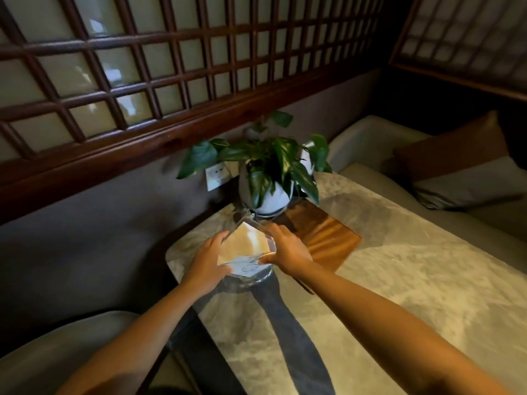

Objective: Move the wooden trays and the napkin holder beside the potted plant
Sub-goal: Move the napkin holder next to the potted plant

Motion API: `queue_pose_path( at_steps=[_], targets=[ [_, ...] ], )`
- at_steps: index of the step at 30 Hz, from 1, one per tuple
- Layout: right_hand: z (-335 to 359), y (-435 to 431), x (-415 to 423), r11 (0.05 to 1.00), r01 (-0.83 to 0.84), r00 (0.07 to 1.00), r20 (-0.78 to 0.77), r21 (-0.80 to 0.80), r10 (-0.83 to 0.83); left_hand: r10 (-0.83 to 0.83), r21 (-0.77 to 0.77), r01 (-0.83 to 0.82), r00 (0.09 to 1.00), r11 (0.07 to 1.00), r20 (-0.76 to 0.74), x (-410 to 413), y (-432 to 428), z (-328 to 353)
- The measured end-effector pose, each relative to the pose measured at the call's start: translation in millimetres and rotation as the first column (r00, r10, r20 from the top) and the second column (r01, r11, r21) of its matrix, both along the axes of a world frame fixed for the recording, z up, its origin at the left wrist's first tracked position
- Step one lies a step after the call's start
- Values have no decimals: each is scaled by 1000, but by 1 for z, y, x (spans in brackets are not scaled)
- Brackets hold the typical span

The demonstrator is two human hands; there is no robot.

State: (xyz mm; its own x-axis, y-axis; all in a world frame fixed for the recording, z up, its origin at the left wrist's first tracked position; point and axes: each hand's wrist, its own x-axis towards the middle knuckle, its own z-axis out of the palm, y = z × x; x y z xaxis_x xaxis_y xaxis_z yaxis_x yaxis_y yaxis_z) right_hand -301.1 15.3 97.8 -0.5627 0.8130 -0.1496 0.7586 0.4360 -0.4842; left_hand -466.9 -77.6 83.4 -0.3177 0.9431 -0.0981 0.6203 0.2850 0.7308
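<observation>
Marble worktop [399, 280], pale and veined, stretched from near right to the far corner under the lattice wall. Potted plant [268, 178] at that far corner, in a white pot. Wooden trays [328, 238] already down just right of the pot, flat, how many in the stack not clear. Napkin holder [248, 246], clear with beige napkins inside, just near of the plant and left of the trays, whether resting on the worktop or lifted a little could not be told. Left hand [208, 263] curled against its left side, right hand [288, 252] gripping its right edge. Judged almost finished: only letting go left.
</observation>
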Motion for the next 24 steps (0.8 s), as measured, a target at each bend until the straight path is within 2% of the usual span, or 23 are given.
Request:
queue_pose_path(
  at_steps=[6,13,24],
  targets=[
    [-4,29,-60,996,-67,998,-11,-55,66,79,-1,-79,995,997,-59,-45,17,-5],
    [-13,67,-110,986,-140,988,51,-87,144,135,-15,-137,987,990,-89,-80,37,-16],
    [-27,103,-159,959,-261,955,117,-115,274,220,-28,-222,973,975,-69,-108,58,-34]
  ],
)
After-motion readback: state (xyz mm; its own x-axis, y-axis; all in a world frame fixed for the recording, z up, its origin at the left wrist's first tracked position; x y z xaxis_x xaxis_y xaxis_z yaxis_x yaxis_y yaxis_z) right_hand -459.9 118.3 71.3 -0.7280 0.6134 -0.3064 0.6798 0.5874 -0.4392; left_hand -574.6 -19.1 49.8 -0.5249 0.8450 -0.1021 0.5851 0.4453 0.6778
